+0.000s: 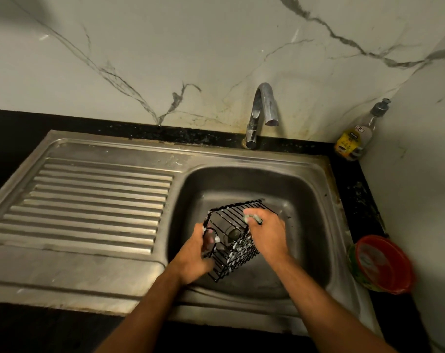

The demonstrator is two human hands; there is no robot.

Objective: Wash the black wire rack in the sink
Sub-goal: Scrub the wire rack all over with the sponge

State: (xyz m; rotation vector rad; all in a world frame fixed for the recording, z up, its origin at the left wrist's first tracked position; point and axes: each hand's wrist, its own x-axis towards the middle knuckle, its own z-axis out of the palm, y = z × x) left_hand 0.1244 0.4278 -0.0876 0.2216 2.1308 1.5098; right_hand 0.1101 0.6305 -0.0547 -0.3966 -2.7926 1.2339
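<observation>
Over the sink (pixel 305 179): black wire rack (pixel 231 240), sudsy, gripped by left hand (pixel 194 253); right hand (pixel 267 231) clutching scrubber (pixel 252 218). Advised: rotate rack, scrub every wire.

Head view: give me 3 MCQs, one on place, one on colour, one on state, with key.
1. Where is the rack?
A. on the drainboard
B. over the sink basin
C. on the counter

2. What colour is the tub rim?
A. red
B. blue
C. white

3. What does the left hand do?
A. hangs idle
B. turns the tap
C. grips the rack

Key: 1 B, it sits tilted above the sink drain. 2 A, the rim by the basin's right edge is red. 3 C, its fingers curl round the wires while the right hand scrubs with a sudsy pad.
</observation>
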